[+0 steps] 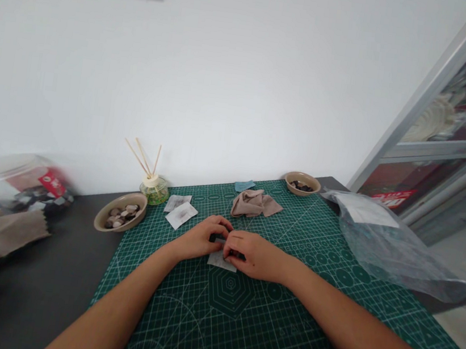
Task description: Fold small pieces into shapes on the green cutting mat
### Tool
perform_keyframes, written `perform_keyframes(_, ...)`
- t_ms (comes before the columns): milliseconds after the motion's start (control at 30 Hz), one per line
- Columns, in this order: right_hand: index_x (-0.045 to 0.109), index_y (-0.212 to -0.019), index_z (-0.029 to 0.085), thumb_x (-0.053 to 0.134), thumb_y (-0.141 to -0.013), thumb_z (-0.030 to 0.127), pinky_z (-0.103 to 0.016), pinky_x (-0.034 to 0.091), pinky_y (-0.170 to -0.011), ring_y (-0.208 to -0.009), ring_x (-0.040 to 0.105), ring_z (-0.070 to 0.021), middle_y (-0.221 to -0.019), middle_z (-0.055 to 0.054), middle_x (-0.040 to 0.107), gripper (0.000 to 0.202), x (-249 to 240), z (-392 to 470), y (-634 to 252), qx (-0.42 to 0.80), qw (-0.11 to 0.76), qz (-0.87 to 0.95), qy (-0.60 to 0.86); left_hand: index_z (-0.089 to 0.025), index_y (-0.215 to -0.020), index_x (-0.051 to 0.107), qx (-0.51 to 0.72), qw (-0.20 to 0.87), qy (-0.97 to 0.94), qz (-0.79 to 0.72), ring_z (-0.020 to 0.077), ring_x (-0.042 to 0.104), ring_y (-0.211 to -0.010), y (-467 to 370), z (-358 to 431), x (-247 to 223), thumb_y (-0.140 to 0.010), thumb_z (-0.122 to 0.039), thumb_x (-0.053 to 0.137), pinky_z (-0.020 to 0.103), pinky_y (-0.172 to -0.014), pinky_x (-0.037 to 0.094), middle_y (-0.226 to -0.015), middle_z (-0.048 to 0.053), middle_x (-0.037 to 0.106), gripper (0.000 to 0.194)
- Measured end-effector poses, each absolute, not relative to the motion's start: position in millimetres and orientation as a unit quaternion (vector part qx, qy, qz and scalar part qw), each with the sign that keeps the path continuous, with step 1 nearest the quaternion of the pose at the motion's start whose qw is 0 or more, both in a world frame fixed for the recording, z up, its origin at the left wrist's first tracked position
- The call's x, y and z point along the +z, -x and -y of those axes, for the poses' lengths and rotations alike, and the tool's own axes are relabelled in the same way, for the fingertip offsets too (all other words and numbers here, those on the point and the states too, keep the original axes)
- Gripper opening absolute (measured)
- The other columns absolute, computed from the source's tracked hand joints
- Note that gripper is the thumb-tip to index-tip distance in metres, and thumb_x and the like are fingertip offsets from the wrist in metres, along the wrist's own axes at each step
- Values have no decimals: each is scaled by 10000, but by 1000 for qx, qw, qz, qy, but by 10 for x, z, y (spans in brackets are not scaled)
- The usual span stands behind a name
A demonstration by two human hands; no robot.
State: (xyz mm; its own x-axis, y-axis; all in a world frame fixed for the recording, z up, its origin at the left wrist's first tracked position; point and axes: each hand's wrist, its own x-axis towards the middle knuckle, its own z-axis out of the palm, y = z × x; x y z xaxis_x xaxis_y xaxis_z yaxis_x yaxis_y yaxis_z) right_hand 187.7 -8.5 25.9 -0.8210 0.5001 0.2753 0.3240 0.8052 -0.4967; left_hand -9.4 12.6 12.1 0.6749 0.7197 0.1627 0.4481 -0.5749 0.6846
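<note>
In the middle of the green cutting mat (173, 298), my two hands meet over a small white sheet (221, 262) that looks like paper or thin cloth. My left hand (201, 238) is curled, its fingertips and thumb brought together at the sheet's far side. The fingers of my right hand (250, 254) are bent into a pinch over the same sheet. A small dark bit shows by the right fingertips, too hidden to name. Farther left lie two similar white squares with grey marks (182, 215). A crumpled beige cloth (252, 204) rests beyond my hands.
A bowl of brown and pale pieces (121, 214) stands left, beside a reed diffuser (154, 188). Another bowl (302, 185) holds dark pieces. A blue scrap (244, 186) lies near the wall; a clear plastic bag (379, 239) is right. Far left are a tub (13, 180) and grey-brown cloth (2, 233).
</note>
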Motion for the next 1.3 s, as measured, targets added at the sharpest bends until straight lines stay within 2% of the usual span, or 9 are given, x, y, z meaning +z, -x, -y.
perform_keyframes(267, 615, -856, 155, 591, -783, 68, -291, 458, -781, -842, 578, -170, -900, -56, 615, 116, 287, 86, -1900, 220, 197, 926, 235, -176, -811, 660, 219, 311, -860, -340, 211, 510, -1072, 88, -113, 136, -736, -35, 623, 354, -971, 383, -1078, 54, 574, 164)
perform_keyframes(467, 620, -900, 151, 587, -793, 75, -293, 455, -808, -883, 579, -175, -936, -62, 623, 135, 282, 99, -1882, 227, 188, 931, 216, -178, -824, 668, 214, 320, -855, -347, 220, 514, -1060, 81, -112, 150, -737, -88, 658, 353, -953, 397, -1068, 62, 576, 126)
perform_keyframes(1300, 661, -894, 154, 572, -801, 73, -300, 461, -807, -879, 586, -182, -930, -66, 628, 152, 272, 85, -1891, 202, 183, 939, 209, -185, -820, 655, 218, 312, -859, -342, 217, 508, -1072, 89, -122, 123, -733, -53, 627, 363, -966, 391, -1077, 50, 575, 161)
